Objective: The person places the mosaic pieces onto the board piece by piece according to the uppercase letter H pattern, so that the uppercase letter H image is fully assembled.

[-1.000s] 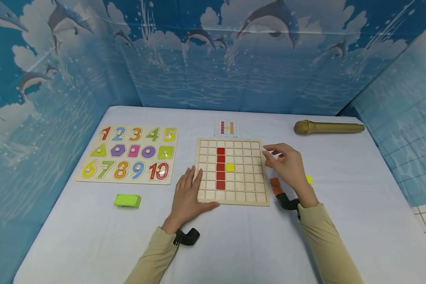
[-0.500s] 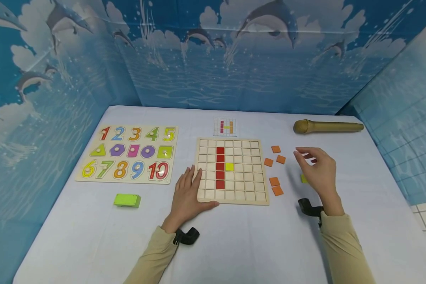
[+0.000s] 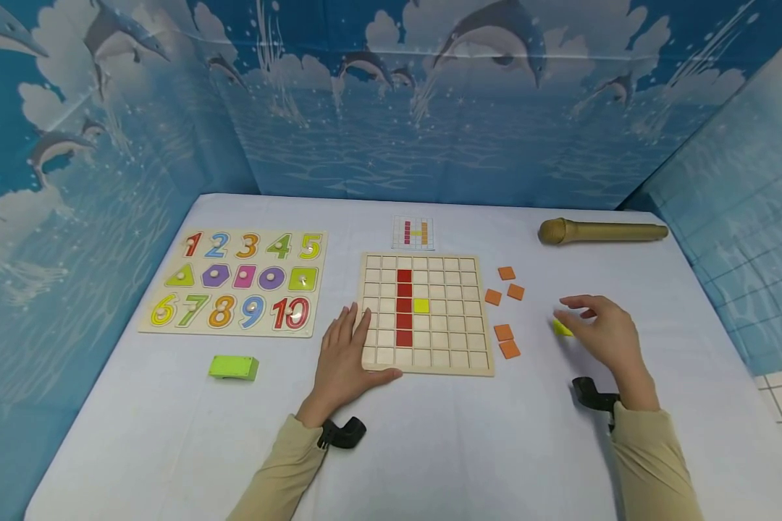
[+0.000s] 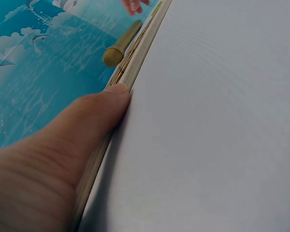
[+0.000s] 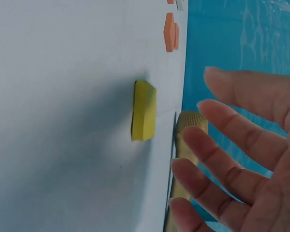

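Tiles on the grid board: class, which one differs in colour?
The yellow tile, just right of the middle red tile; the other five visible on the board are all red, lined up in one column.

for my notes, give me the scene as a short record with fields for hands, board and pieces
left hand: at the left side of the grid board, thumb touching its near edge
right hand: near the loose yellow piece, holding nothing
on board: column of five red tiles, one yellow tile right of the middle one
also loose: five orange tiles right of the board
behind board: pattern card
far right: brown microphone
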The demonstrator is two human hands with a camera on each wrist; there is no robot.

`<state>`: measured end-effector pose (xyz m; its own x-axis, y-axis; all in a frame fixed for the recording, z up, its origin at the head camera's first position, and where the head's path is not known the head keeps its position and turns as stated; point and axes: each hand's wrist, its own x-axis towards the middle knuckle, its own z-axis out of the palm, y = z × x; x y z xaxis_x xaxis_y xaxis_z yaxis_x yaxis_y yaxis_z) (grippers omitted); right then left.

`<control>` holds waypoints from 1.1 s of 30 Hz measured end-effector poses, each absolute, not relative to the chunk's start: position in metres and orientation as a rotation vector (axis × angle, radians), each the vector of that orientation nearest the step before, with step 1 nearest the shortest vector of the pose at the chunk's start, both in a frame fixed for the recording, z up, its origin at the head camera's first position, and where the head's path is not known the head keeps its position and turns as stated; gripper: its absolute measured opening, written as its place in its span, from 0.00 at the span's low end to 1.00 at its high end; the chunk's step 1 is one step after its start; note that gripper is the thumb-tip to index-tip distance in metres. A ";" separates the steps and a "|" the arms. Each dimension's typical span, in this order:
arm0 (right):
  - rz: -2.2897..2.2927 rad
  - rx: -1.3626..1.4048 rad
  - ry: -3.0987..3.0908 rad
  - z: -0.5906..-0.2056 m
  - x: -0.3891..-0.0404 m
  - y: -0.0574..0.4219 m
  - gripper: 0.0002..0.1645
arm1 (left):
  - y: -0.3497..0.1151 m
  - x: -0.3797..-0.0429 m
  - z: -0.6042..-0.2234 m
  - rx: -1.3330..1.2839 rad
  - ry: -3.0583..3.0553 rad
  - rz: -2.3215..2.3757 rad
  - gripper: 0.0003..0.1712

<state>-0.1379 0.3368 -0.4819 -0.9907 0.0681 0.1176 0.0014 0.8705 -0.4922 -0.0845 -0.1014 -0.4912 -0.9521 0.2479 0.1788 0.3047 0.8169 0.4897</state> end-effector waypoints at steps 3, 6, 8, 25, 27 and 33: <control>0.777 -0.046 -2.993 -0.464 -0.128 0.328 0.29 | -0.101 -0.085 -0.491 -0.441 -2.890 -0.806 0.64; 0.784 -0.047 -3.049 -0.446 -0.120 0.317 0.24 | -0.101 -0.084 -0.491 -0.444 -2.886 -0.804 0.64; 0.815 -0.052 -3.092 -0.435 -0.115 0.311 0.24 | -0.101 -0.084 -0.491 -0.446 -2.885 -0.804 0.64; 0.823 -0.062 -3.130 -0.434 -0.106 0.303 0.18 | -0.102 -0.084 -0.492 -0.443 -2.891 -0.805 0.64; 0.821 -0.059 -3.107 -0.435 -0.105 0.302 0.17 | -0.101 -0.084 -0.492 -0.442 -2.892 -0.807 0.64; 0.799 -0.015 -3.066 -0.433 -0.104 0.294 0.14 | -0.101 -0.084 -0.490 -0.445 -2.885 -0.816 0.64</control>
